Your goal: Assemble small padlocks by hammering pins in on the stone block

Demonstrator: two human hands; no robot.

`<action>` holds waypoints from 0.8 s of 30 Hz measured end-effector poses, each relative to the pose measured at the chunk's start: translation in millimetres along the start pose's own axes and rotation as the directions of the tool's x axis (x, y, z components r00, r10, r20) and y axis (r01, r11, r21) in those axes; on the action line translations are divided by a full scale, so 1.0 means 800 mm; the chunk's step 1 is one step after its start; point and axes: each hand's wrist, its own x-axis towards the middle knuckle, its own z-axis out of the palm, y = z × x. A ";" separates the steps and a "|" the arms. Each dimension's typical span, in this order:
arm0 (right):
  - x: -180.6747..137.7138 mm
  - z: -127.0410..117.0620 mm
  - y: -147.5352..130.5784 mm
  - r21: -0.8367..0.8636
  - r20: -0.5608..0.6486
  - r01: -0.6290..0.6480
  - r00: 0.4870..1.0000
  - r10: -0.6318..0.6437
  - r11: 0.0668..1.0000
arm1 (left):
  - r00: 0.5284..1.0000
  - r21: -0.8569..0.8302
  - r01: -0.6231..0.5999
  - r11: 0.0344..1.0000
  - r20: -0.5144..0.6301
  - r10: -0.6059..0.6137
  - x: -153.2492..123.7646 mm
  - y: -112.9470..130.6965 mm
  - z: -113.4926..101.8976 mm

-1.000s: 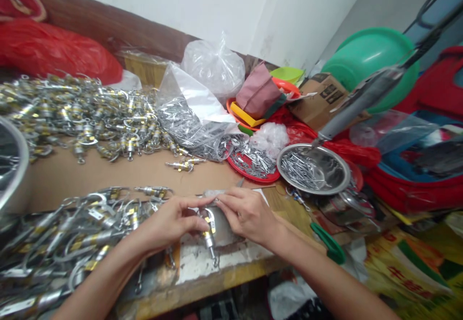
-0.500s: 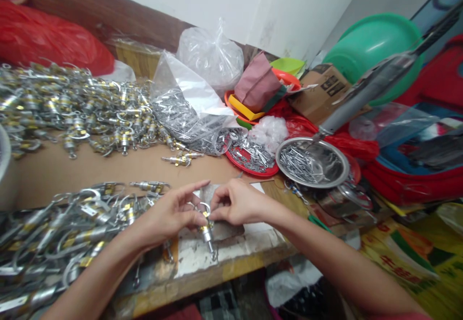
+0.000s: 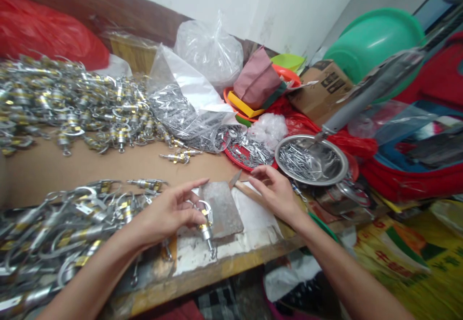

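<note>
My left hand (image 3: 179,209) pinches a small metal fitting (image 3: 205,228), a silver cylinder with a brass-coloured band, a curved arm on top and an eye at its lower end. It is held over the near left edge of a flat grey block (image 3: 226,209). Just right of the block, my right hand (image 3: 273,192) reaches over a hammer's wooden handle (image 3: 249,193), its fingers curved and apart. The hammer's small dark head (image 3: 235,179) points away from me. The far end of the handle is hidden under the hand.
Similar fittings lie heaped at the back left (image 3: 54,98) and near left (image 3: 79,228). A steel bowl (image 3: 340,178) and a red plate (image 3: 242,161) hold thin metal parts. A clear bag (image 3: 181,117) of parts lies behind. A grey-handled tool (image 3: 354,103) slants over the bowl.
My right hand has come off the fitting and moved right to the hammer handle, its fingers spreading. My left hand stays on the fitting. The grey block shows more fully.
</note>
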 end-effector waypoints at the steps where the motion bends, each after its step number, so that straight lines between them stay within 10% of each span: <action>1: -0.008 -0.006 0.016 -0.144 0.023 0.016 1.000 -0.013 0.989 | 1.000 -0.003 0.002 1.000 0.004 -0.002 0.000 0.000 0.000; 5: -0.036 -0.011 0.054 -0.419 0.240 0.034 0.968 0.075 0.907 | 1.000 0.010 -0.003 1.000 -0.001 0.003 0.000 0.001 0.000; 10: -0.051 -0.027 0.025 -0.267 0.098 0.109 0.991 -0.086 0.958 | 1.000 0.008 0.003 1.000 0.001 -0.003 0.000 0.003 0.000; 17: -0.075 -0.051 -0.036 -0.187 0.086 0.452 0.892 -0.443 0.872 | 1.000 -0.001 -0.011 1.000 -0.002 0.011 0.000 0.000 -0.001; 24: -0.082 -0.029 -0.032 -0.299 0.181 0.416 0.908 -0.378 0.859 | 1.000 0.001 -0.024 1.000 0.005 0.024 0.001 -0.001 -0.002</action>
